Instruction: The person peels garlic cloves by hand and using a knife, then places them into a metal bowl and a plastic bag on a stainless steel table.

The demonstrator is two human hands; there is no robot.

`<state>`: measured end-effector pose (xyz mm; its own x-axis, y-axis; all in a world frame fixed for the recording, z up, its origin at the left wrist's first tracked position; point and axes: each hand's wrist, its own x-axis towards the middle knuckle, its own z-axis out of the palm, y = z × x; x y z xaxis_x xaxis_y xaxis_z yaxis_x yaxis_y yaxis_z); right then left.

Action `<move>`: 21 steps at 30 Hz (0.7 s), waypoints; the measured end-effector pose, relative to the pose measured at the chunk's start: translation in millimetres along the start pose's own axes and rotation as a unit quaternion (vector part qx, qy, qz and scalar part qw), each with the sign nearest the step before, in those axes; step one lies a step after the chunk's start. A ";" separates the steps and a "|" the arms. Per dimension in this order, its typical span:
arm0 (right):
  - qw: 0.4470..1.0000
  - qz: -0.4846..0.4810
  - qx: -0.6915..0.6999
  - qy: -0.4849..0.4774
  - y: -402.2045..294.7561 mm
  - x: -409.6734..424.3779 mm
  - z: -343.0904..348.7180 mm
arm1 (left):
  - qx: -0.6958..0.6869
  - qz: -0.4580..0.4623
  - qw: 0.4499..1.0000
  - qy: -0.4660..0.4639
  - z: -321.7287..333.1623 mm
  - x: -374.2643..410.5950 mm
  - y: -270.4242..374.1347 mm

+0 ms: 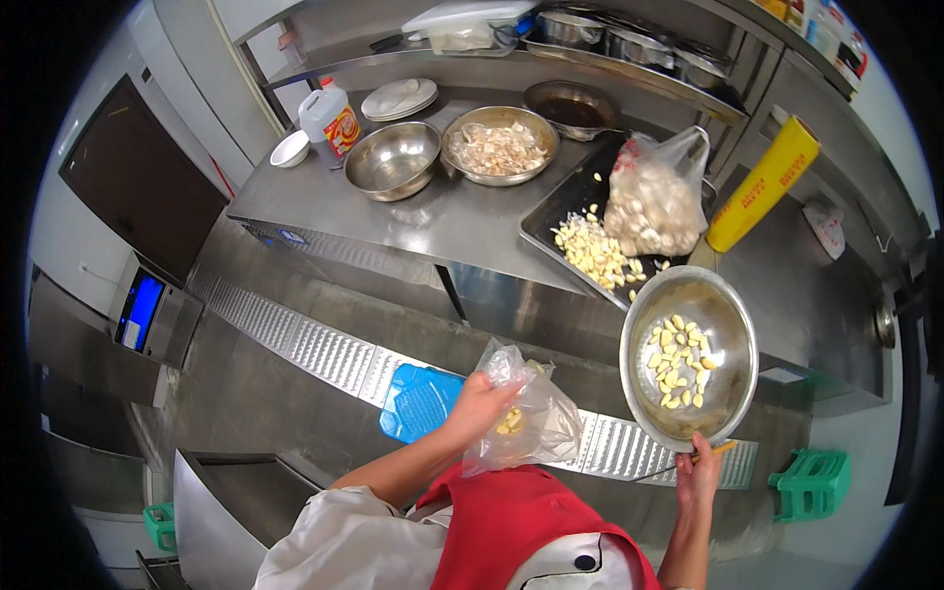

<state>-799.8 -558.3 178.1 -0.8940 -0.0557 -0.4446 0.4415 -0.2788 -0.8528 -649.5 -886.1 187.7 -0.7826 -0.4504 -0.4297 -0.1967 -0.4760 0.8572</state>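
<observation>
My left hand [493,402] grips the gathered top of a clear plastic bag [546,424], in which a few peeled garlic cloves show. My right hand [697,468] holds the lower rim of a steel bowl [725,369] and also a thin tool with a yellowish handle [726,447]; its type is unclear. Peeled garlic cloves [671,354] lie in the bowl. Beyond it, a black tray [547,214] bears a pile of peeled garlic cloves [597,254] and a plastic bag of what look like garlic bulbs [653,210].
On the steel counter [310,195] stand an empty steel bowl [392,162], a bowl of peelings [501,147], a pan of dark liquid [571,110], plates [400,99] and a jug [330,122]. A yellow film roll [763,184] leans at right. Stools [811,483] stand on the floor.
</observation>
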 end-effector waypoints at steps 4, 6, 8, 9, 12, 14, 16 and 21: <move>0.999 -0.006 -0.035 -0.028 11.6 37.3 52.7 | -0.007 0.020 0.999 0.035 -19.9 26.0 40.1; 0.996 0.010 -0.065 -0.056 16.2 47.8 75.7 | 0.002 0.025 0.999 0.045 -38.2 38.3 52.8; 0.995 0.025 -0.068 -0.067 20.0 58.2 107.0 | 0.001 0.041 0.998 0.053 -53.9 50.5 67.2; 0.993 0.036 -0.072 -0.091 21.3 66.3 117.8 | 0.005 0.058 0.997 0.059 -59.5 55.7 72.5; 0.979 0.075 -0.097 -0.165 21.2 87.3 154.3 | -0.012 0.120 0.988 0.093 -72.9 67.9 83.6; 0.968 0.089 -0.125 -0.199 17.2 100.7 184.2 | -0.004 0.122 0.983 0.141 -76.0 72.8 97.1; 0.954 0.104 -0.154 -0.234 13.6 120.4 209.9 | 0.003 0.140 0.973 0.186 -75.2 76.7 112.6; 0.921 0.135 -0.201 -0.305 8.8 169.1 264.0 | -0.060 0.209 0.945 0.243 -82.1 87.7 128.8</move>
<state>-967.2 -823.3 167.7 -0.5703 -0.6328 -0.5237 0.5371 0.1950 -0.8206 -695.0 -1048.9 237.2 -0.4075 -0.8981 -0.1652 0.1612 -0.2488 0.9551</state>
